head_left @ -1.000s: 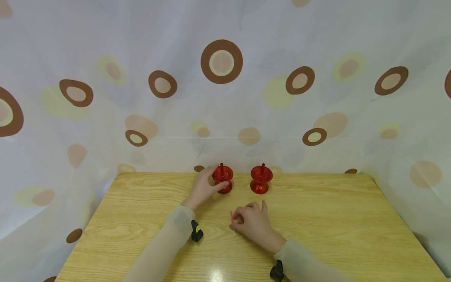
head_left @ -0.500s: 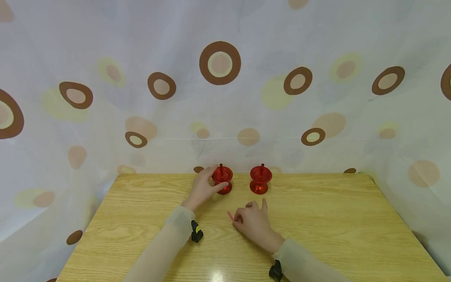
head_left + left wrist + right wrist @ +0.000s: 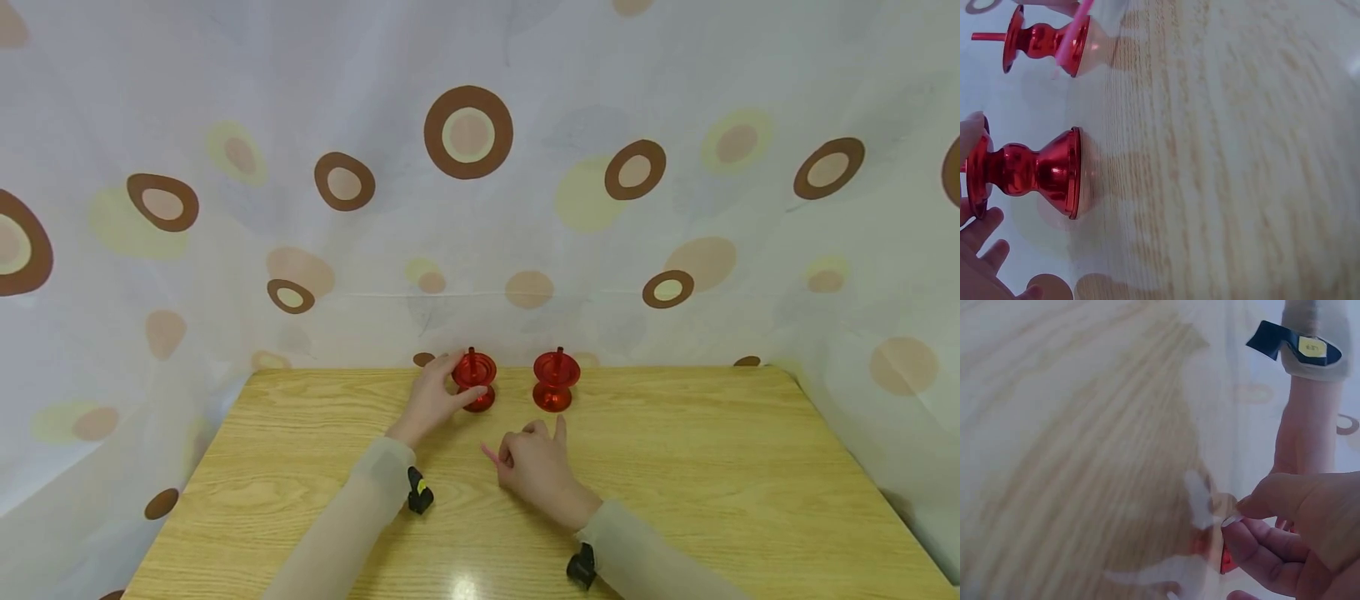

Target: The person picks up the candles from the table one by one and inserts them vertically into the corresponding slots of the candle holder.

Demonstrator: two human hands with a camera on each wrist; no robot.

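Two shiny red goblet-shaped candle holders, each with a thin post rising from its cup, stand upright at the table's back. My left hand (image 3: pixel 433 400) holds the left candle holder (image 3: pixel 480 397) by its cup, the thumb in front. The left wrist view shows that holder (image 3: pixel 1035 169) with fingers on both sides of its rim. Apart to the right stands the other candle holder (image 3: pixel 553 395). In front of the pair, my right hand (image 3: pixel 542 475) pinches a thin pink stick (image 3: pixel 489 453), little finger stretched out. A pale end of the stick (image 3: pixel 1232 519) shows between thumb and fingers.
A light wooden table (image 3: pixel 675 483) lies under both hands. Behind it and at the sides hangs a white curtain (image 3: pixel 390 100) with brown and yellow circles. Both holders stand close to the curtain.
The pink stick has turned in my right fingers, from nearly upright to leaning left, its lower end no longer visible. My right hand has shifted slightly forward. My left hand has stayed in place.
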